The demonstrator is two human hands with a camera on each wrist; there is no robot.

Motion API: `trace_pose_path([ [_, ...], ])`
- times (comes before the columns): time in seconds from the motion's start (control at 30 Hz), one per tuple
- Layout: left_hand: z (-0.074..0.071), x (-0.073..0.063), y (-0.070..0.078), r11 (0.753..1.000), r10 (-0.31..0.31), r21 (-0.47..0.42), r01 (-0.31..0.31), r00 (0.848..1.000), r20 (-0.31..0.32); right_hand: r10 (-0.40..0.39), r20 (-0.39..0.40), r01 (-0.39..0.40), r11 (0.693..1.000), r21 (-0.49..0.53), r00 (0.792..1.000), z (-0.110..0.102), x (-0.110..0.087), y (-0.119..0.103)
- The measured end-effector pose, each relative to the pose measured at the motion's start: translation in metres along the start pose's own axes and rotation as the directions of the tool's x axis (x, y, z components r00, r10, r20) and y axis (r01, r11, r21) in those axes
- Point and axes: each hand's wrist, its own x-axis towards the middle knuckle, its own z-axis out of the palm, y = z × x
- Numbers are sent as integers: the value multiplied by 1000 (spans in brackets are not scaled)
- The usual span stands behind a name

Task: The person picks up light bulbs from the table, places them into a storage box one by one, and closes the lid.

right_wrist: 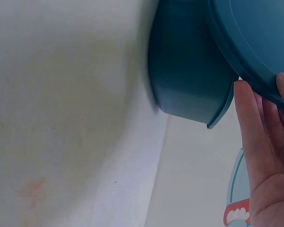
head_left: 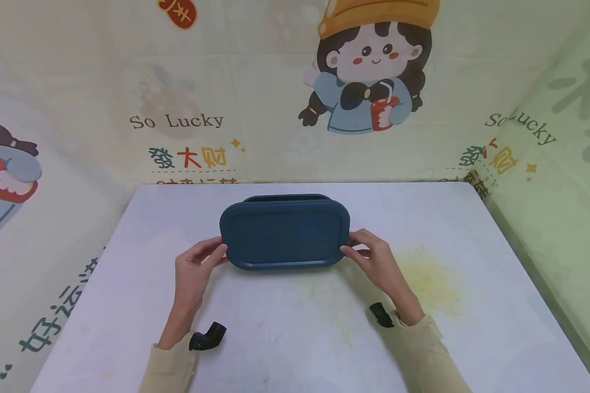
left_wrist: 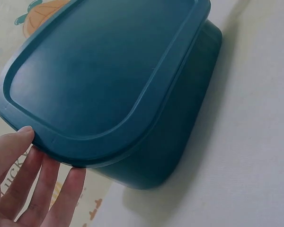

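Observation:
A dark blue, rounded rectangular lid (head_left: 285, 234) tilts toward me over a matching deep container (head_left: 287, 197), whose far rim shows behind it. My left hand (head_left: 196, 265) pinches the lid's left end, thumb on top and fingers beneath, as the left wrist view also shows with the container (left_wrist: 180, 142) below. At the opposite end, my right hand (head_left: 376, 259) pinches the lid's edge between thumb and fingers. The right wrist view shows a gap between the lid (right_wrist: 265, 38) and the rim of the container (right_wrist: 189, 66) at that end. The container's inside is hidden.
The container stands on a white table (head_left: 295, 338) with a yellowish stain at right. A printed cloth (head_left: 265, 98) with cartoon figures and lettering hangs behind and at the sides. Black wrist devices (head_left: 208, 336) sit at both beige sleeves (head_left: 169, 368).

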Motion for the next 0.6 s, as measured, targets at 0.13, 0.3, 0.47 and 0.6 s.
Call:
trace_pose_path([
  [0.13, -1, 2, 1, 1000, -2, 30, 2, 1000, -4, 3, 4, -3, 1000, 2, 1000, 1, 2, -1],
  [0.3, -1, 5, 2, 1000, 1, 29, -1, 1000, -5, 3, 9, -3, 1000, 10, 1000, 1, 4, -2],
  [0.47, -2, 8, 3, 999, 2, 43, -2, 1000, -2, -3, 9, 2, 1000, 14, 1000, 1, 6, -2],
  [0.6, -2, 10, 3, 999, 3, 51, -3, 1000, -5, -8, 8, 8, 1000, 9, 1000, 1, 8, -1],
])
